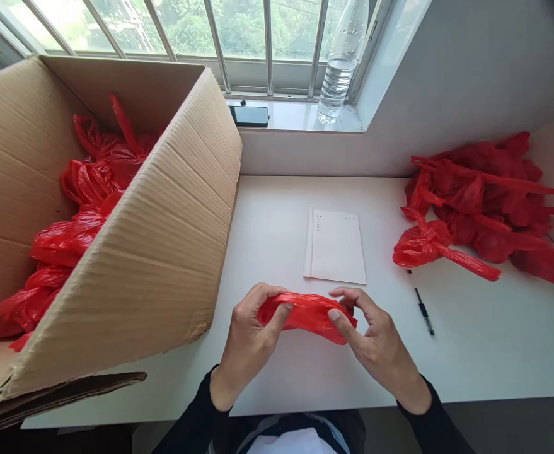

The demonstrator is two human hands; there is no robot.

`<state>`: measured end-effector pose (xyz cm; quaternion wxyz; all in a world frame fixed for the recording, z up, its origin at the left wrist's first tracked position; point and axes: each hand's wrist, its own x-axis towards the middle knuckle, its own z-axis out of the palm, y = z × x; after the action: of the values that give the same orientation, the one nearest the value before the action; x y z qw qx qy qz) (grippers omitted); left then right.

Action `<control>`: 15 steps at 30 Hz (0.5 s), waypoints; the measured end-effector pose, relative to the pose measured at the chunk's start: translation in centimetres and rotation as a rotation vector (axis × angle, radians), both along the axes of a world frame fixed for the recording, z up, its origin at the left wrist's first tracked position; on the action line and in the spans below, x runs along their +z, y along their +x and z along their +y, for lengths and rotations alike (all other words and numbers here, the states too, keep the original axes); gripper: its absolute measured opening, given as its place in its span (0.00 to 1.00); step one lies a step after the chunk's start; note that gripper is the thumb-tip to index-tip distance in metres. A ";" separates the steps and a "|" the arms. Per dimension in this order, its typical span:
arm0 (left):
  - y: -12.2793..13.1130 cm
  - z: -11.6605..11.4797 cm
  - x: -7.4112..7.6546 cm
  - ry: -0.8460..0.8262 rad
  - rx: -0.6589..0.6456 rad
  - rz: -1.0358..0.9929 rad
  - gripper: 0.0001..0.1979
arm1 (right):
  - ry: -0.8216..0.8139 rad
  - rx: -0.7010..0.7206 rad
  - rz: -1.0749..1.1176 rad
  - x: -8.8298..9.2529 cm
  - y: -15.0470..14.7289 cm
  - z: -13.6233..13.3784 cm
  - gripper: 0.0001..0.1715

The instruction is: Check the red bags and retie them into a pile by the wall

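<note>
A red plastic bag, gathered into a long narrow strip, is stretched level between my two hands above the near part of the table. My left hand grips its left end, thumb in front and fingers behind. At the right end my right hand has its thumb pressed on the plastic, with the index finger raised along the top edge. Its other fingers are partly hidden behind the bag. Just beyond the bag lies a white notebook with small print at its top left.
On the left stands a large open cardboard box with several knotted red bags inside. More red bags are piled at the back right, near a black pen. A phone and a water bottle occupy the windowsill.
</note>
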<state>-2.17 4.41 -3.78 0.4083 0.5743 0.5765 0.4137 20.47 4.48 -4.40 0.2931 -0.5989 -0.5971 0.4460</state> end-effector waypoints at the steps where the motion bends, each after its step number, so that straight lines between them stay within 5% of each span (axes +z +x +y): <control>1: 0.1 0.1 0.0 0.007 0.031 -0.011 0.06 | 0.005 -0.023 0.009 0.0 0.1 0.0 0.16; 7: -0.2 -0.2 -0.2 0.054 0.229 -0.033 0.12 | 0.008 -0.330 0.217 -1.1 2.0 0.0 0.17; 11: 0.1 -0.5 0.5 0.122 0.275 0.050 0.10 | 0.407 -0.487 0.090 -0.1 1.3 -1.0 0.16; 13: 0.3 -0.6 0.9 0.163 0.263 0.108 0.08 | 0.640 -0.360 0.011 1.2 0.3 -1.4 0.18; 15: 0.5 -0.6 1.2 0.165 0.247 0.116 0.07 | 0.708 -0.044 -0.085 2.4 -0.8 -1.6 0.21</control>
<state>-1.70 3.78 -2.63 0.2716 0.5535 0.6294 0.4730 19.71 2.92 -2.00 0.4668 -0.4908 -0.7134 0.1796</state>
